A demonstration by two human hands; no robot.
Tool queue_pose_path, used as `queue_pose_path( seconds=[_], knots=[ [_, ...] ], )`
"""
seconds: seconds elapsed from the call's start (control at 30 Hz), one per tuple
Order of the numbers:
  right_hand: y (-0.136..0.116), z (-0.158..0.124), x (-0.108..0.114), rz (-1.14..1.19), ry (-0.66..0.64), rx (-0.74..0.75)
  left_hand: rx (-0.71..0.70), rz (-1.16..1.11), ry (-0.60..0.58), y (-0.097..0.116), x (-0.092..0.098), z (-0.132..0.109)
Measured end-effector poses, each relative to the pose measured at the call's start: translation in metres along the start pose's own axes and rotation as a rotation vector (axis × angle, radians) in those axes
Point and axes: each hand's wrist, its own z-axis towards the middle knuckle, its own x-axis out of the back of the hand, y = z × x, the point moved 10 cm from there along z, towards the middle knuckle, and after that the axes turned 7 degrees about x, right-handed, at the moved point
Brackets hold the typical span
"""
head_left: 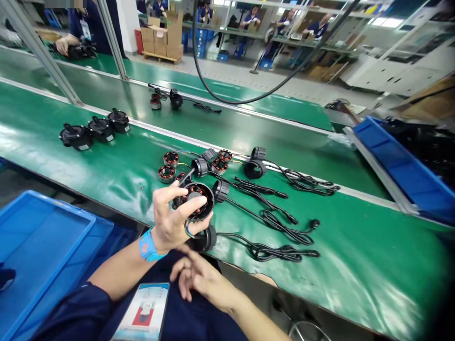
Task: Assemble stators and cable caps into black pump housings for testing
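Observation:
My left hand (170,215), with a blue band at the wrist, grips a round black motor housing (210,203) over the near edge of the bench. Copper windings show inside the housing, and the fingers and thumb reach across its opening. A coloured wire loops beneath it. My right hand (194,274) is lower, in front of my body, with its fingers loosely bent and apart and nothing seen in them. Just beyond the left hand stand copper-wound stators (166,174) and black ring-shaped caps (255,168). A black cylindrical part (206,238) with a cable lies beside the left hand.
Several coiled black cables (284,227) lie on the green bench (341,265). Black finished-looking housings (76,137) stand at the left. A blue tray (46,255) is at the near left, a blue bin (401,161) at the right. A co-worker's hand (63,46) is at the far left.

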Motion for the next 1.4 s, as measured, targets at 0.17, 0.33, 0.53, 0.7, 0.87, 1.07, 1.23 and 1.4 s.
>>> queue_pose_path(
  seconds=[0.17, 0.33, 0.53, 0.7, 0.87, 1.07, 1.23, 1.4],
  knots=[
    [-0.036, 0.004, 0.041, -0.03, 0.464, 0.474, -0.009, 0.05, 0.021, 0.01, 0.014, 0.008],
    [-0.116, -0.015, 0.06, -0.272, 0.713, 0.802, 0.144, -0.076, -0.187, 0.004, -0.013, -0.015],
    [-0.18, -0.021, 0.096, -0.766, 0.972, 0.846, 0.225, -0.165, -0.462, -0.002, -0.051, -0.043],
    [-0.195, 0.003, 0.113, -0.913, 0.774, 0.658, 0.134, -0.267, -0.516, -0.005, -0.054, -0.047],
    [-0.198, 0.023, 0.108, -0.945, 0.567, 0.564, 0.096, -0.403, -0.506, -0.012, -0.048, -0.051],
    [-0.194, 0.046, 0.078, -0.975, 0.275, 0.518, 0.096, -0.458, -0.617, -0.018, -0.051, -0.051],
    [-0.186, 0.057, 0.056, -1.069, -0.002, 0.487, 0.065, -0.495, -0.786, -0.03, -0.058, -0.053],
    [-0.185, 0.05, 0.049, -1.357, -0.016, 0.432, -0.09, -0.315, -0.661, -0.036, -0.044, -0.034]
  ],
)
